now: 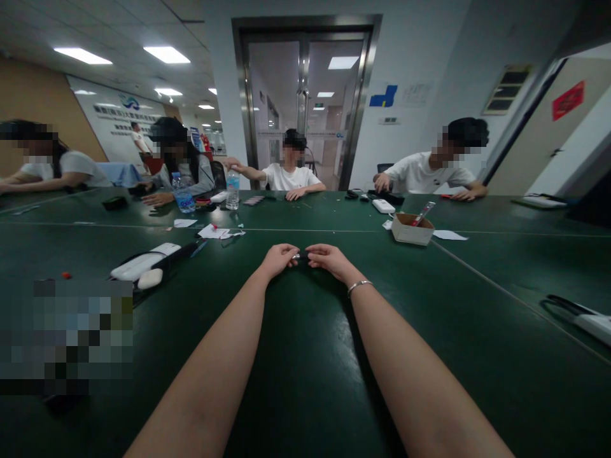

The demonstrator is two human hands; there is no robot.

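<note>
Both my arms reach forward over the dark green table [296,356]. Between my hands is a small, thin dark object [302,257] with a shiny, silvery left end. My left hand [280,261] pinches the silvery end. At the dark end, the fingers of my right hand [329,260] are closed on the same object. A silver bracelet is round my right wrist. The object is too small to name, and my fingers cover both its ends.
White power strips and cables [146,261] lie at the left, beside a pixelated area. Bottles [232,189], papers [217,232] and an open cardboard box [413,230] stand or lie farther back. Several people sit across the table. Another white device [594,323] is at the right edge.
</note>
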